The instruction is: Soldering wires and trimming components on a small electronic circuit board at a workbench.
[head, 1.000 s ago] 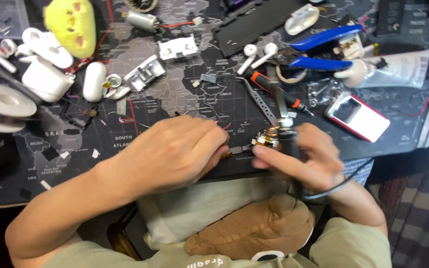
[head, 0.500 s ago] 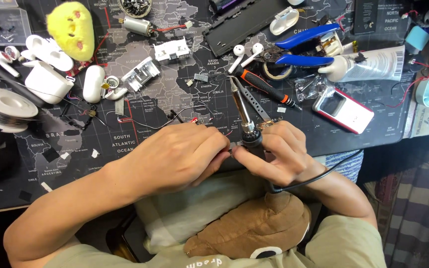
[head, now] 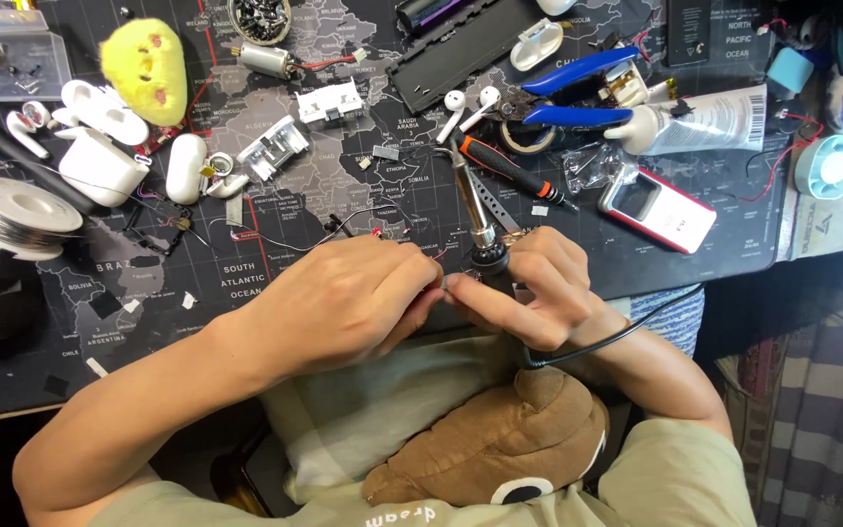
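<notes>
Far to your left on the bench [head: 558,256] lies a spool of solder wire [head: 14,215], with white earbud cases [head: 100,166] and a yellow plush toy [head: 145,68] beyond it, all well apart from your hands.

Your left hand [head: 343,303] lies palm-down at the near edge of the world-map mat, wrist low, forearm coming in from the lower left. Its fingers are curled and pressed together toward the right, pinching something small where the thin red and black wire [head: 295,239] ends. What sits in that pinch is hidden by the fingers, so it cannot be named.

Just beside it, fingertips almost touching, your right hand [head: 529,293] is closed around the dark handle of the soldering iron [head: 480,220]. The iron's metal shaft points away from you up the mat, its tip near the orange-handled screwdriver [head: 509,171]. The black cord loops back under your right wrist.

By the look of it you are at the holding stage: the small part is steadied at the bench edge, while the iron's tip points away from it. The next move seems to call for turning the iron so its tip can meet the pinched piece, keeping your left fingertips clear.

Further right, blue-handled pliers [head: 578,93] and a red-edged device [head: 658,207] lie unused.
</notes>
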